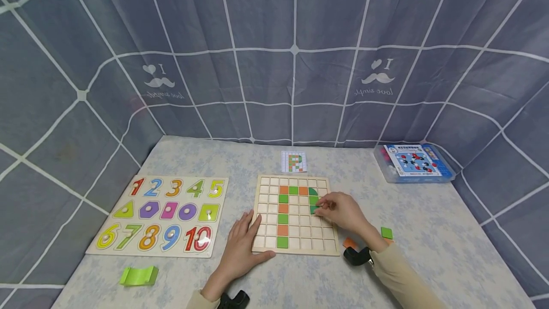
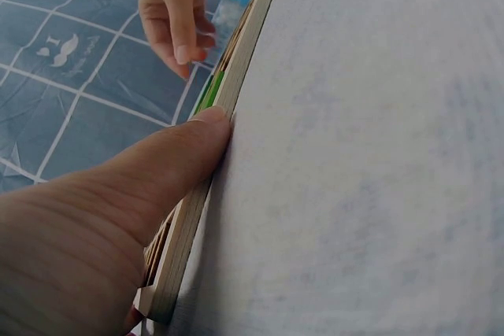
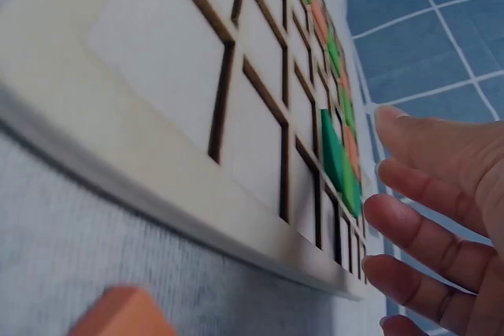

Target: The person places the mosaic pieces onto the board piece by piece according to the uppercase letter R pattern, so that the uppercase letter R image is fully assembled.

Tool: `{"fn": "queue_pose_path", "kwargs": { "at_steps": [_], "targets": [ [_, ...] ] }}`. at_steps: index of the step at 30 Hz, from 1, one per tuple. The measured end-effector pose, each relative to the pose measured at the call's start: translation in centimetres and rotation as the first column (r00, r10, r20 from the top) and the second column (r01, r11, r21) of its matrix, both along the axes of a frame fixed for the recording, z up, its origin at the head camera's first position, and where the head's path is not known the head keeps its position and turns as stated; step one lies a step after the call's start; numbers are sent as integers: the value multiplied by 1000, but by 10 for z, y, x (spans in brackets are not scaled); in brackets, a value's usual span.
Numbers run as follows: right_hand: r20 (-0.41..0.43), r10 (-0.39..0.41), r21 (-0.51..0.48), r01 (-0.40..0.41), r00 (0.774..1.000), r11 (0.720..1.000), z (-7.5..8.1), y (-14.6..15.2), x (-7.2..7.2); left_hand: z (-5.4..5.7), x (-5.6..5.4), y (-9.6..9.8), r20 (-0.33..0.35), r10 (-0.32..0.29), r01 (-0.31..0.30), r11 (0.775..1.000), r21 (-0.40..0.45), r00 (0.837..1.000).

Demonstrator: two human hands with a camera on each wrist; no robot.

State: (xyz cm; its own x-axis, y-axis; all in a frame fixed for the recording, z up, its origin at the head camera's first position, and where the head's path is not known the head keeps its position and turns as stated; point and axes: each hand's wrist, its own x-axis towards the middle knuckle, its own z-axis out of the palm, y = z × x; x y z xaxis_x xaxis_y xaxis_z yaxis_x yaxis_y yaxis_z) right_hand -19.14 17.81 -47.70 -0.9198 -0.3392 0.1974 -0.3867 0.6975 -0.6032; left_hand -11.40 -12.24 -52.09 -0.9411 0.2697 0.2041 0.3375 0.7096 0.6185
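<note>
A wooden grid board holds orange and green tiles set in its cells, forming a column with a row across the top. On the right side of that pattern sit a rounded dark green tile, a green tile and another dark green tile. My right hand hovers beside that lower dark green tile, its fingers apart from it in the right wrist view and nothing visible between them. My left hand rests at the board's lower left corner, its thumb touching the front edge.
A pattern card lies behind the board. To the left is a number-and-shape puzzle, with a light green curved block in front. Loose green and orange tiles lie near the right wrist. A plastic box stands back right.
</note>
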Motion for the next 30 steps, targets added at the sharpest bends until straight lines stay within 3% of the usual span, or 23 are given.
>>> {"fn": "queue_pose_path", "kwargs": {
  "at_steps": [7,14,24,30],
  "targets": [
    [-117,-95,-35,91,989,995,6,18,13,0,-1,-1,-1,1,-1,1000,-12,1000],
    [-221,-227,-41,223,949,974,7,47,32,-1,-1,0,7,0,0,1000,-10,1000],
    [-258,-386,-77,380,886,922,6,79,57,-2,0,-1,10,-4,4,1000,-5,1000],
    [-214,-445,-52,445,869,894,1,90,65,-2,0,-1,-12,-4,4,1000,-6,1000]
  ]
}}
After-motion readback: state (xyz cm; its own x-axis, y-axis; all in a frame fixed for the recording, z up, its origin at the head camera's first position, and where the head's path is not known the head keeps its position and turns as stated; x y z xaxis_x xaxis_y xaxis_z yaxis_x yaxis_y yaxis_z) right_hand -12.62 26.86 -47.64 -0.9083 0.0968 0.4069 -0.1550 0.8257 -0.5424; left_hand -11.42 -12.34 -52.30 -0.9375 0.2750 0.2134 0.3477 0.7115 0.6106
